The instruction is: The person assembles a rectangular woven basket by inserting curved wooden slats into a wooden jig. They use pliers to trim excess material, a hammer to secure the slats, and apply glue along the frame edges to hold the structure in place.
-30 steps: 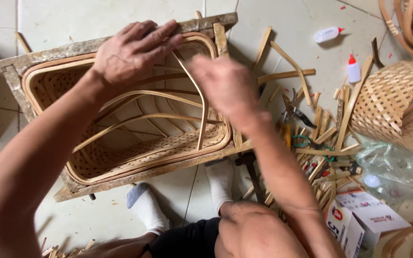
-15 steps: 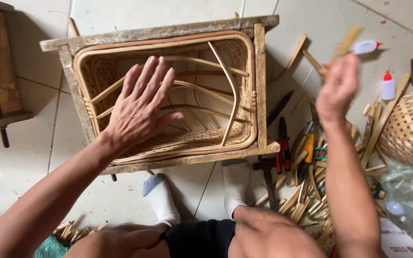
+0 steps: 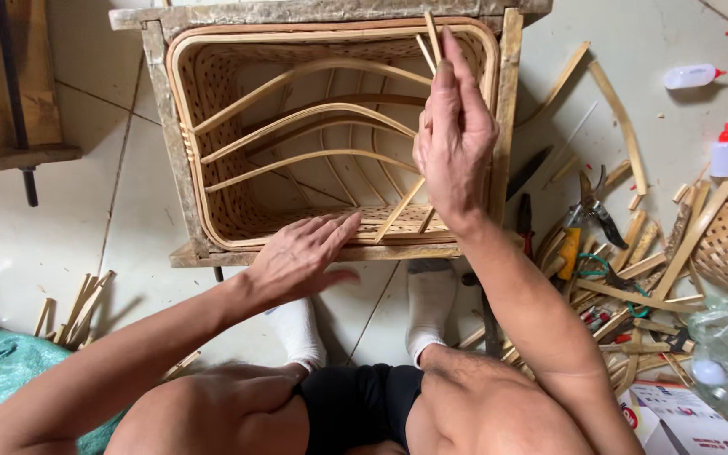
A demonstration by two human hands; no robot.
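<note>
Over the rectangular woven basket [image 3: 212, 126], held inside a rough wooden frame [image 3: 511, 101] on the tiled floor, the right hand [image 3: 452, 139] has its fingers clamped on thin bamboo strips [image 3: 431, 38]; the left hand [image 3: 301, 257], fingers spread and empty, rests at the near rim; the strips (thin, springy) could slip or snap if forced, and an unbraced basket might shift.

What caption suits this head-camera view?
Right hand holds a thin bamboo strip over a rectangular woven bamboo basket; left hand rests open at its near rim.
</note>
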